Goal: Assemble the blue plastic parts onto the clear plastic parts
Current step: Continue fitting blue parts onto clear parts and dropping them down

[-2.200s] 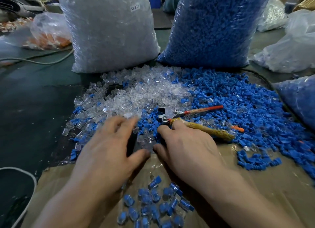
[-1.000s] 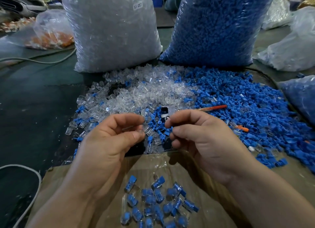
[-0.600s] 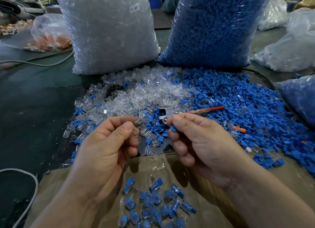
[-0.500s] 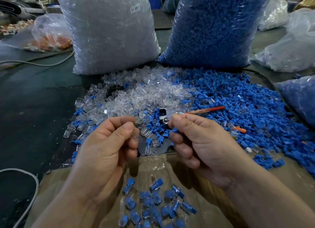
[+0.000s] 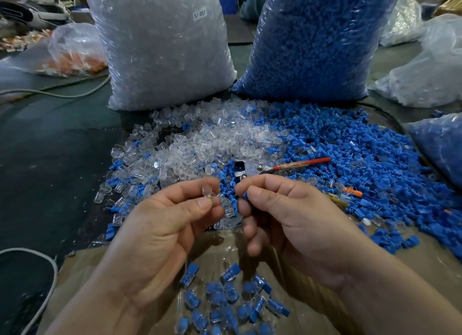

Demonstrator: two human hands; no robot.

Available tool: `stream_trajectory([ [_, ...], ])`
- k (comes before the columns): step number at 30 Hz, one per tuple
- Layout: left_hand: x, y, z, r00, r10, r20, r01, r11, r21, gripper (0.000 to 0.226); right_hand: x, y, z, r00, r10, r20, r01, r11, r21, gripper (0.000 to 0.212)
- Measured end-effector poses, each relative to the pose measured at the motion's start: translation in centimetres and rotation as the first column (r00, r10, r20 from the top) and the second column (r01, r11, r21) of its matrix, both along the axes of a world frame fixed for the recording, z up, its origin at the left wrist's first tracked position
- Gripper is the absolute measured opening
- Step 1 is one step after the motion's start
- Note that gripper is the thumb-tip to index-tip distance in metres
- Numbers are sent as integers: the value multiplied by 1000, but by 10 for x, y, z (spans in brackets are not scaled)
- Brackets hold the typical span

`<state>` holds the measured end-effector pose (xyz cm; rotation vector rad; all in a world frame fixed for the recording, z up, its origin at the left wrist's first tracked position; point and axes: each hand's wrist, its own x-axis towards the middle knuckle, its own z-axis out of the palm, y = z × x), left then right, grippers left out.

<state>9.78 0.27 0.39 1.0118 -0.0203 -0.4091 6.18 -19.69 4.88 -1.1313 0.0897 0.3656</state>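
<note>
My left hand [image 5: 170, 224] pinches a small clear plastic part [image 5: 207, 191] between thumb and forefinger, held above the table. My right hand [image 5: 287, 219] pinches a blue plastic part [image 5: 245, 195], mostly hidden by its fingers, a short gap to the right of the clear part. Behind the hands lies a heap of loose clear parts [image 5: 212, 139] and, to its right, a wide heap of loose blue parts [image 5: 350, 154]. Several joined blue-and-clear pieces [image 5: 225, 299] lie on cardboard below my hands.
A big bag of clear parts [image 5: 160, 47] and a big bag of blue parts [image 5: 317, 39] stand at the back. Red-handled pliers [image 5: 287, 165] lie among the parts. Cardboard [image 5: 425, 264] covers the near table; a grey cable [image 5: 47, 267] curves at the left. More bags sit at right.
Both hands rose off the pile, each with a part. My left hand has turned the clear part up between thumb and forefinger, and the two hands have drawn closer together.
</note>
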Motion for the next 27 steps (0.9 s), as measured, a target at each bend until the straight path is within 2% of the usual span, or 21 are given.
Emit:
stream_trajectory([
  [4,-6,-7,4,998,58,29,-60,996,70,39,-2,3,1,995,-50,88,61,990,-131,17],
  [8,-16,-13,13,988,63,143,-102,954,280,38,-6,6,1,981,-61,186,106,964,-244,20],
  [9,-17,-14,14,985,66,160,-115,940,321,33,-8,5,0,964,-53,262,149,921,-360,20],
  [11,-19,-15,16,980,70,188,-136,920,366,28,-9,0,-3,899,19,438,289,726,-624,12],
  [12,-19,-15,17,978,73,196,-144,915,378,29,-9,-1,-3,876,52,479,327,666,-670,10],
  [13,-20,-15,18,977,74,201,-148,910,387,30,-10,-1,-4,870,56,490,331,670,-665,8],
  [16,-22,-16,21,974,48,221,-136,905,403,38,-11,5,-3,902,19,432,256,783,-568,9],
  [17,-22,-16,21,974,30,223,-122,903,413,40,-11,6,-4,899,37,436,248,778,-577,10],
  [22,-21,-17,18,979,-12,206,-74,911,405,35,-6,5,-10,789,176,589,391,595,-702,5],
  [27,-15,-17,17,971,2,237,-109,891,440,37,-3,4,-10,713,281,642,429,549,-717,6],
])
